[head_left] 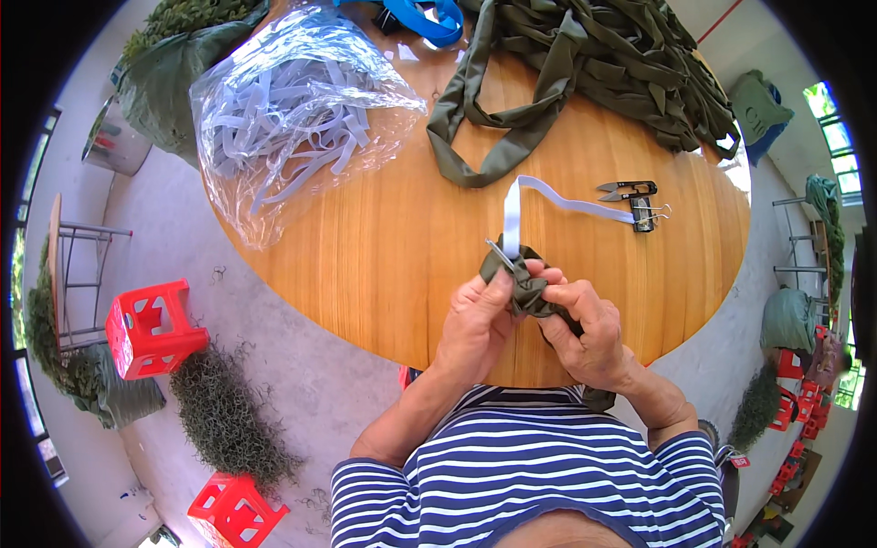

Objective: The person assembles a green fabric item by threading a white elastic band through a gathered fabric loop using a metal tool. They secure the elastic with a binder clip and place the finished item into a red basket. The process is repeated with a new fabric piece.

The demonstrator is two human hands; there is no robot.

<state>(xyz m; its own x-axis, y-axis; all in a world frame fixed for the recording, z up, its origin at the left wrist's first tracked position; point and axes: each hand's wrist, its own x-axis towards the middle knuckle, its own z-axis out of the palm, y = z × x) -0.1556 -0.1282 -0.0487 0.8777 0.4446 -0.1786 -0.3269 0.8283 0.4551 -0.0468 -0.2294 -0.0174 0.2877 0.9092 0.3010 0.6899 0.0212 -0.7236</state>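
Near the table's front edge, my left hand (478, 321) and my right hand (589, 331) both grip a bunched olive-green fabric tube (528, 294). The left thumb presses on the gathered cloth. Right-hand fingers pinch its other side. A thin metal pin (499, 253) pokes out at the top of the bunch. From there a pale elastic band (512, 215) rises, folds over and runs right to a black binder clip (643, 215) on the table. Thread snips (628, 191) lie just beyond the clip. Part of the fabric is hidden behind my fingers.
A heap of olive fabric tubes (621, 68) covers the table's far right. A clear plastic bag (292, 119) of pale elastic bands lies far left, near a blue strap (443, 26). Red stools (155, 329) and dark artificial greenery (224, 416) stand on the floor at left.
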